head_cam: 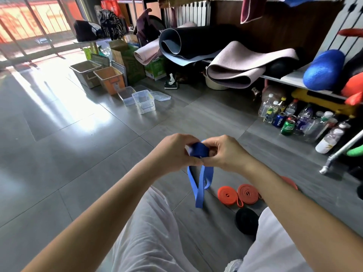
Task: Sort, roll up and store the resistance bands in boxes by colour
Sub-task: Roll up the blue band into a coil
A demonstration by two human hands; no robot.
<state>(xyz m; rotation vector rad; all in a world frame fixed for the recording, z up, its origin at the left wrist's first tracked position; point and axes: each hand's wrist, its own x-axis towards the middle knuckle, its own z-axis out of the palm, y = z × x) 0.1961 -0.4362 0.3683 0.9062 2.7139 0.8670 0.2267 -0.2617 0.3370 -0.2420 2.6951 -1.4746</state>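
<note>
Both hands are up in the middle of the view, close together. The left hand (173, 152) and the right hand (227, 154) each pinch the long blue rubber stretch band (198, 151), with fingers curled round a small rolled-up part of it. The rest of the blue band hangs down in loose loops toward 6 o'clock, over the grey tile floor (78, 154) and between the person's knees in white trousers (153, 232).

At 5 o'clock from the hands, two orange rolled-up bands (227, 195) lie just beside each other on the floor. The right arm hides part of one more orange piece behind them. A black rolled-up band (247, 221) lies closer in, partly behind the right knee.

At 11 o'clock, well apart from the hands, stand two clear plastic boxes (146, 107) with a flat clear lid (162, 95) near them. Past those sit an orange tub (110, 81) and a grey tub (86, 73).

At 2 o'clock, a bunch of plastic bottles and drink cans (294, 118) stands on the floor under a low shelf. On that shelf lie rolled pink and dark exercise mats (235, 63) and a fat blue foam roller (324, 69)
</note>
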